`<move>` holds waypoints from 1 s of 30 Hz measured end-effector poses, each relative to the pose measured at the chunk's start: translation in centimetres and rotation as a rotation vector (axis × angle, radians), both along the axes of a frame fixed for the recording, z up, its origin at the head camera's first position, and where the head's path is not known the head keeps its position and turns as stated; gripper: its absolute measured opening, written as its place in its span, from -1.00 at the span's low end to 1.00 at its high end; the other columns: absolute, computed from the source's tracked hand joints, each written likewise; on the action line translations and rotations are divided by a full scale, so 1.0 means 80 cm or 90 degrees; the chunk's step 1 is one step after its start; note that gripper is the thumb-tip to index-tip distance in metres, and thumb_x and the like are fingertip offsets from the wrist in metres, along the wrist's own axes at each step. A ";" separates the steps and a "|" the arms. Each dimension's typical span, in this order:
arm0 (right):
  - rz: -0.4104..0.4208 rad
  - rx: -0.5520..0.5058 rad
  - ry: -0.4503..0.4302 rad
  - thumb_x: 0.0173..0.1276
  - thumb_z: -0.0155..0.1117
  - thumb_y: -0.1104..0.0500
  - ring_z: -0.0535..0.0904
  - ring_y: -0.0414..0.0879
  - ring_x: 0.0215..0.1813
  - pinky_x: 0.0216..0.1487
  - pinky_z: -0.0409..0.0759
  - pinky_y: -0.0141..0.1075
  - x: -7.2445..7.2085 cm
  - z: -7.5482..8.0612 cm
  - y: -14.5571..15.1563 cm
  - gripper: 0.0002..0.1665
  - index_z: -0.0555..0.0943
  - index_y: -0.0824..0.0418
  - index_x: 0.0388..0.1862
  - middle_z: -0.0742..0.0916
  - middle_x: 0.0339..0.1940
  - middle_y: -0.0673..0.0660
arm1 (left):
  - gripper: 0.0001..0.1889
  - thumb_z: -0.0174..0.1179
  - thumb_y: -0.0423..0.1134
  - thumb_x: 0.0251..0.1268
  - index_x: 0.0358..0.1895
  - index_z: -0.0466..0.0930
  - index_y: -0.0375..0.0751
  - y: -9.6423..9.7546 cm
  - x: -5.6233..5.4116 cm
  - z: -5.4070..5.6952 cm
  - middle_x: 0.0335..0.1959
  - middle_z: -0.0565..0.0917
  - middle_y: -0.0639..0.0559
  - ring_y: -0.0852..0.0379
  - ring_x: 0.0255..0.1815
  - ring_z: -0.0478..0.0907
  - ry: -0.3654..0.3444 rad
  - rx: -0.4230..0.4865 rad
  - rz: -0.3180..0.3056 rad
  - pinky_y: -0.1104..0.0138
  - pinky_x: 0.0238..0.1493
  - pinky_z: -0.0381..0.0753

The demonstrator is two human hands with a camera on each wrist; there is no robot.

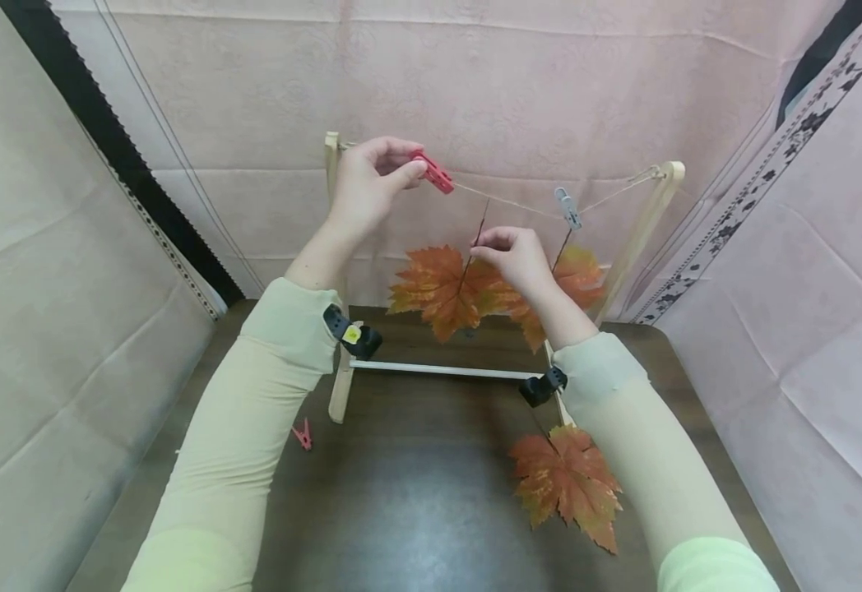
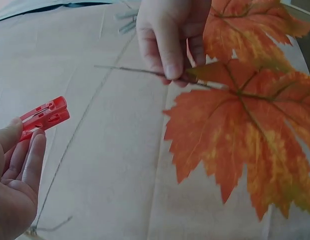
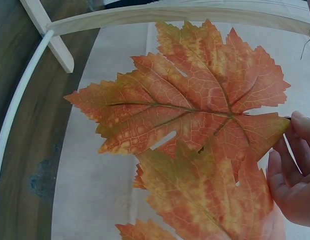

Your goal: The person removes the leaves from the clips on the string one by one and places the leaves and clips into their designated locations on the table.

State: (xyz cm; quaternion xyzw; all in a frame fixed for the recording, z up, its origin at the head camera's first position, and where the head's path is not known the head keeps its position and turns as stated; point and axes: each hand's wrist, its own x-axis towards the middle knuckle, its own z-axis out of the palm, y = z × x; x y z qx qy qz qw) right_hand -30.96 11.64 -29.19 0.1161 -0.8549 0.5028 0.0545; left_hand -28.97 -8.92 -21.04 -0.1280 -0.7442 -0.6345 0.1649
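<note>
My left hand (image 1: 372, 187) pinches a red clothespin (image 1: 434, 173) between thumb and fingers, close to the string (image 1: 508, 201). In the left wrist view that clothespin (image 2: 47, 116) points away from the fingertips and stands apart from the string. With thumb and fingers, my right hand (image 1: 518, 261) pinches the thin stem of an orange maple leaf (image 1: 438, 288), whose stem tip rises towards the string. Behind that hand, a grey-blue clothespin (image 1: 568, 209) on the string holds a second leaf (image 1: 579, 275) by its stem. The two leaves overlap in the right wrist view.
A wooden stand carries the string between its left post (image 1: 331, 173) and right post (image 1: 641, 238), with a white crossbar (image 1: 446, 370) lower down. Another leaf (image 1: 567, 485) lies on the brown table (image 1: 401, 510) by my right forearm. A pink-red clothespin (image 1: 303, 434) lies at left.
</note>
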 end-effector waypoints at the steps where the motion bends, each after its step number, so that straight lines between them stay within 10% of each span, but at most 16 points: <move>1: 0.004 0.003 0.001 0.23 0.32 0.18 0.53 -0.28 -0.33 -0.31 0.48 -0.46 0.000 -0.002 0.000 -0.81 0.68 0.29 -0.27 0.74 -0.38 -0.01 | -0.71 0.24 -0.38 0.17 -0.04 0.58 -0.41 -0.003 -0.001 -0.001 -0.24 0.67 -0.11 0.24 -0.29 0.61 -0.003 0.011 -0.001 0.42 -0.13 0.65; 30: 0.111 0.054 -0.058 0.28 0.27 0.20 0.59 -0.10 -0.21 -0.18 0.56 -0.33 0.022 -0.067 0.000 -0.80 0.66 0.32 -0.21 0.73 -0.23 0.23 | -0.62 0.19 -0.30 0.25 0.10 0.48 -0.40 -0.077 0.021 -0.105 -0.15 0.63 -0.10 0.34 -0.26 0.58 -0.128 -0.069 -0.007 0.52 -0.11 0.59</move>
